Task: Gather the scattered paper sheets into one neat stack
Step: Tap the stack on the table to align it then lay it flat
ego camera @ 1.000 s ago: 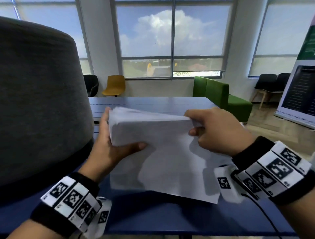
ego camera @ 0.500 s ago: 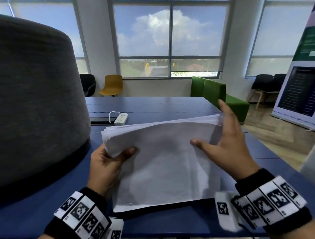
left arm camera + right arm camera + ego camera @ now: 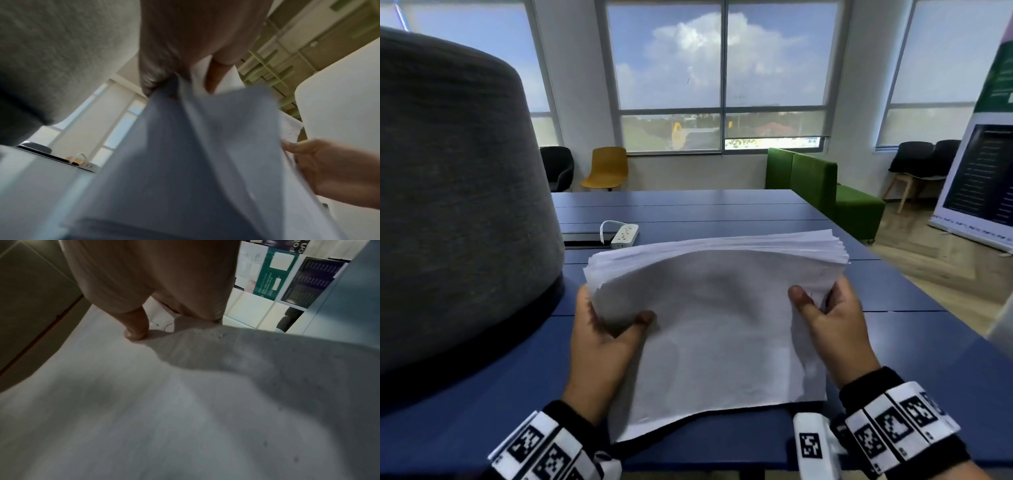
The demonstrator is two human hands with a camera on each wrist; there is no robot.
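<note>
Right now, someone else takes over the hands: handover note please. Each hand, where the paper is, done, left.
Left hand: grips the left edge of the paper stack, thumb on top.
Right hand: grips the right edge, thumb on top.
Paper: one bundle, held over the blue table, near edge low toward the tabletop, far edge raised.
Done: sheets gathered; no loose sheets visible on the table.
Left: far and left edges are fanned and uneven, so probably square them and lay the stack flat.
</note>
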